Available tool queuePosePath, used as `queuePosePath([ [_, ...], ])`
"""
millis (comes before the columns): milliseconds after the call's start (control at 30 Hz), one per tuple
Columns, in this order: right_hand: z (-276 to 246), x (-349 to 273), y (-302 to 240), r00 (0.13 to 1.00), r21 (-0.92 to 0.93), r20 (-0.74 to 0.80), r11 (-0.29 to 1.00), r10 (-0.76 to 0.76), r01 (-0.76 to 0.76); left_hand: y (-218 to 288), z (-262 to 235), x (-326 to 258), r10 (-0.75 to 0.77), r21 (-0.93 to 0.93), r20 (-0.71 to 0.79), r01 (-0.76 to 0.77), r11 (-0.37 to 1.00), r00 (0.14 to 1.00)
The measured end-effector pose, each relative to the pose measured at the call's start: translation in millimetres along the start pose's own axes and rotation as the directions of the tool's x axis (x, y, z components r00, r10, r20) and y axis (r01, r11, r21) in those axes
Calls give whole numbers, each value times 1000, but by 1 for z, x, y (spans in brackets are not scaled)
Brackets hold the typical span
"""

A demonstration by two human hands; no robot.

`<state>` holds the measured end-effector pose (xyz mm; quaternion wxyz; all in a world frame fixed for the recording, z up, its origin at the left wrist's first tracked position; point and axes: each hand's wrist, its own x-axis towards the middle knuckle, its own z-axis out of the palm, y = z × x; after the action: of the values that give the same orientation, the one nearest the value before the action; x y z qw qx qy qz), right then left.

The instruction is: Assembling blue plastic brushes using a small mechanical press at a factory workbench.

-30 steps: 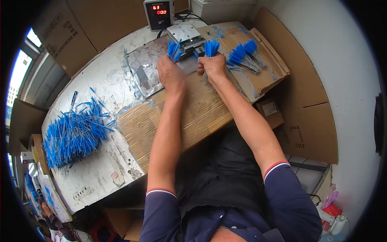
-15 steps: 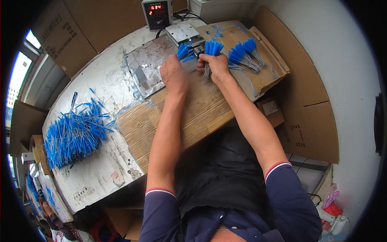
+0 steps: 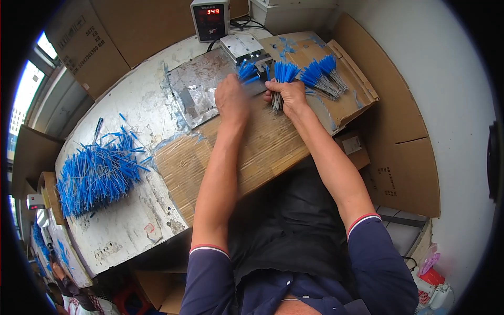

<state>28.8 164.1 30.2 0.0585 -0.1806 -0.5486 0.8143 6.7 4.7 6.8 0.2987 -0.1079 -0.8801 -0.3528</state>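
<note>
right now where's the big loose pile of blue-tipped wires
In the head view the big loose pile of blue-tipped wires lies at the left end of the worn white table, left of the brown cardboard sheet.

At the far edge of the table we see a small grey box (image 3: 209, 20) with a dark screen (image 3: 212, 11) showing red digits. Brown cardboard boxes with dark print stand behind it at the left (image 3: 84, 44), and one more at the right, beside the wall (image 3: 404, 163).

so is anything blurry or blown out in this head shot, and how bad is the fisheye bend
Head view: the left hand is motion-smeared, the right hand sharper; the window at left is blown out white; table edges bow strongly, and the corners are vignetted black.
</note>
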Motion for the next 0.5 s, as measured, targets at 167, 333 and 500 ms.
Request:
queuePosePath([
  [167,0,-10,-4,998,-7,59,1000,-12,12,-2,1,-2,47,40,20,-48,998,999],
  [333,-2,-9,-3,997,-118,78,993,13,-3,-3,3,-1,66,70,42,-68,995,997],
  [500,7,0,-7,997,-249,50,966,-55,66,-3,4,-1,-123,-4,-78,123,992,989],
])
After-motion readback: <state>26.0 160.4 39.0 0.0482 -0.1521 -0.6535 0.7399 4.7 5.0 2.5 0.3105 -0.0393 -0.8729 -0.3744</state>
